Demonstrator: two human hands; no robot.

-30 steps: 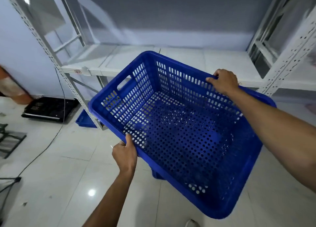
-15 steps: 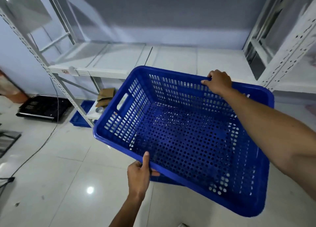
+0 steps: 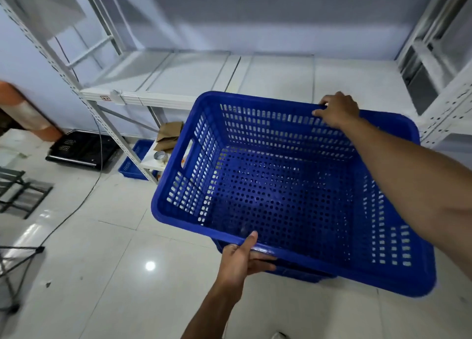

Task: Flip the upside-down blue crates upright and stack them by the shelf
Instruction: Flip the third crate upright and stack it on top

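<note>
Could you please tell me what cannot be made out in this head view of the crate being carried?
- Lower blue crate: the held blue crate hides nearly all of it; its orientation is unclear.
- Right hand: fingertips hidden behind the far rim.
- Small blue tray: partly hidden by the shelf post.
- Shelf label: too small to read.

Two blue crates (image 3: 293,198) – one held, one beneath – two hands (image 3: 240,259), one black tray (image 3: 81,148), one tape roll (image 3: 160,157)

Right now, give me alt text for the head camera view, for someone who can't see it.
Two bare hands hold an upright, empty blue crate by its rims, left hand near, right hand far, above another blue crate, before a white metal shelf.
</note>
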